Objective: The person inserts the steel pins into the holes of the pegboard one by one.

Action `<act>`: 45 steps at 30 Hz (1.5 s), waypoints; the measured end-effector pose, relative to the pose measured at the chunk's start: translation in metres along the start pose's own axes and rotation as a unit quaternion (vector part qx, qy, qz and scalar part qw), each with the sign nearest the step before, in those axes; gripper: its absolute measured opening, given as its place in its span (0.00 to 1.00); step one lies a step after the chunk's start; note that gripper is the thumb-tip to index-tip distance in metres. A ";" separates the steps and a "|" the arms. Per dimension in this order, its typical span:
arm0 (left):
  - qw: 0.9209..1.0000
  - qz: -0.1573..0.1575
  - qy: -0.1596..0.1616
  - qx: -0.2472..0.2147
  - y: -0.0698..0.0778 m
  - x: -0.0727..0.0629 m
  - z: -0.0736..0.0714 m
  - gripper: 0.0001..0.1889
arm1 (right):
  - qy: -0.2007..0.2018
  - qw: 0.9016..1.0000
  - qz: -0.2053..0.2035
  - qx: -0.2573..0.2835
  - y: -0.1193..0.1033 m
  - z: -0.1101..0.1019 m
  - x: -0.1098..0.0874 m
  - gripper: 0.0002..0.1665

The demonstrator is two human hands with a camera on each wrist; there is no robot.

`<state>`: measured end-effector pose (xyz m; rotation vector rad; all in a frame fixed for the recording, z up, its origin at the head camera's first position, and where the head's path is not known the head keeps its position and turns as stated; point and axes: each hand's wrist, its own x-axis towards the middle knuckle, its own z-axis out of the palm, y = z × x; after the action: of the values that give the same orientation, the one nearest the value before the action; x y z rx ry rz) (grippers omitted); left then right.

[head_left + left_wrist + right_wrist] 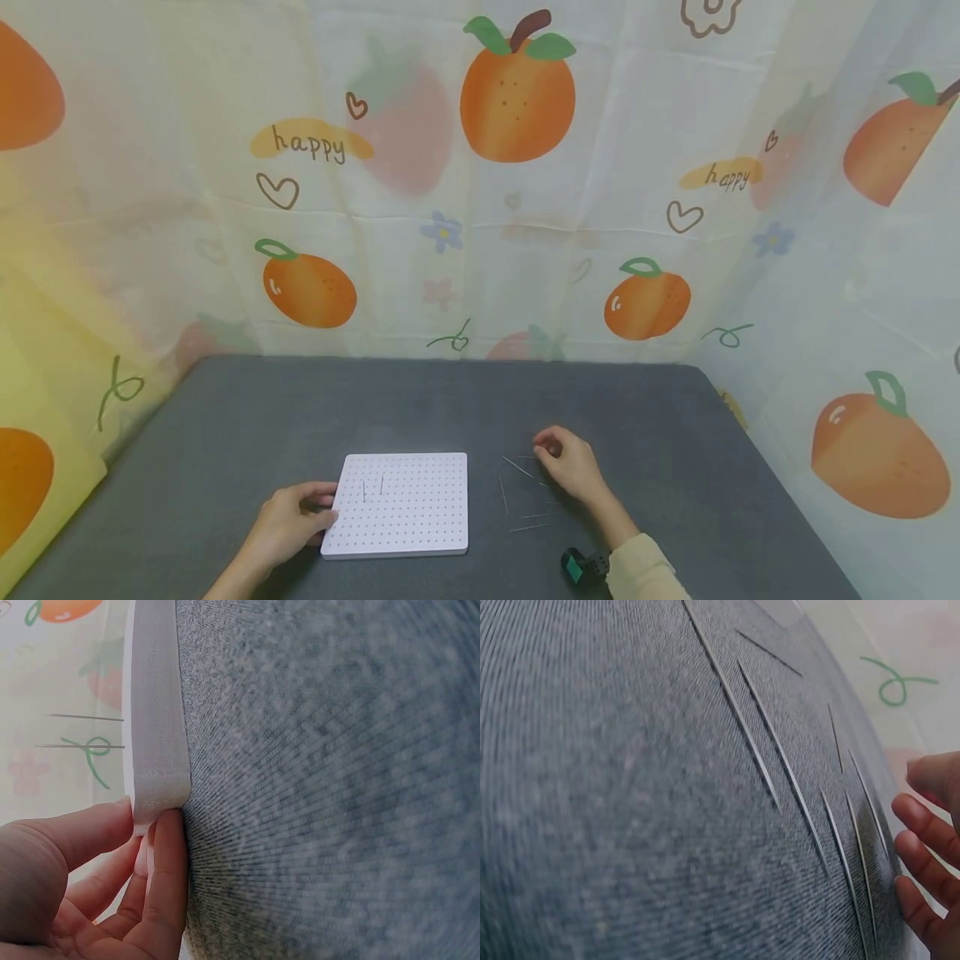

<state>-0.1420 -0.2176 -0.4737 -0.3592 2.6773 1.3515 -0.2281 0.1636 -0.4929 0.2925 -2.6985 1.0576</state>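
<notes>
A white board with a grid of small holes lies flat on the grey cloth. Two thin metal pins stand upright in its left half; the left wrist view shows both pins side by side. My left hand holds the board's left edge, thumb at the upper rim and fingers against the edge and underside. To the right of the board, several loose pins are scattered on the cloth. Just over the far ones is my right hand, its fingers loosely bent and apart, with nothing seen between them.
Grey ribbed cloth covers the table. A black device with a green face is by the right wrist, near a pale sleeve. Behind and beside the table hangs a fruit-printed curtain.
</notes>
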 end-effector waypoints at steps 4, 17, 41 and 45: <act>1.000 0.002 0.000 -0.003 0.000 0.000 0.000 0.22 | -0.012 1.000 0.015 0.001 0.002 0.000 0.001 0.04; 1.000 0.005 0.001 -0.009 -0.002 0.002 0.000 0.22 | -0.040 0.999 0.001 -0.007 0.005 0.001 0.004 0.03; 1.000 0.017 0.001 -0.011 -0.003 0.002 -0.001 0.22 | -0.037 0.997 -0.030 -0.065 0.004 0.005 0.002 0.05; 1.000 0.018 0.003 -0.006 -0.003 0.002 0.000 0.22 | -0.037 0.997 -0.026 -0.070 0.004 0.005 0.002 0.04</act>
<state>-0.1430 -0.2199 -0.4765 -0.3181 2.6938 1.3787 -0.2319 0.1628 -0.4982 0.3825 -2.7968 0.8540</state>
